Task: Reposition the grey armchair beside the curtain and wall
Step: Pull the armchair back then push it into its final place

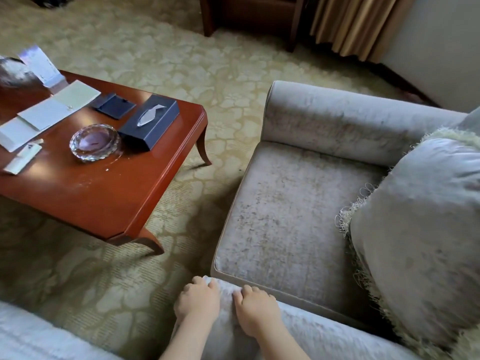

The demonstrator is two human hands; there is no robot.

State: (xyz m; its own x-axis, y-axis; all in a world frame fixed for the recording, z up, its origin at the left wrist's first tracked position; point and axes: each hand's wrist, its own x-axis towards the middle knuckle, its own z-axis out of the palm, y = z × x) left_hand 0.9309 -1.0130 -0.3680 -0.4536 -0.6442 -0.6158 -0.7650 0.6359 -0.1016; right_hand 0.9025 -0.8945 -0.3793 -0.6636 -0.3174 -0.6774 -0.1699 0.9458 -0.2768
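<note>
Both hands — left hand [196,300], right hand [255,310] — grip the armchair [291,224] arm, fingers curled

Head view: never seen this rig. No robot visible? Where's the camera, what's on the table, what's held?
There is no robot here: a person works with two bare hands. The single picture comes from a wide-angle camera worn on the head, looking forward and down. The left hand and right hand both grip the near armrest of the grey armchair, fingers curled over its edge. A fringed cushion rests on the chair. On the wooden coffee table lie papers, a glass dish and a dark tissue box. The curtain and wall are at the top right.
</note>
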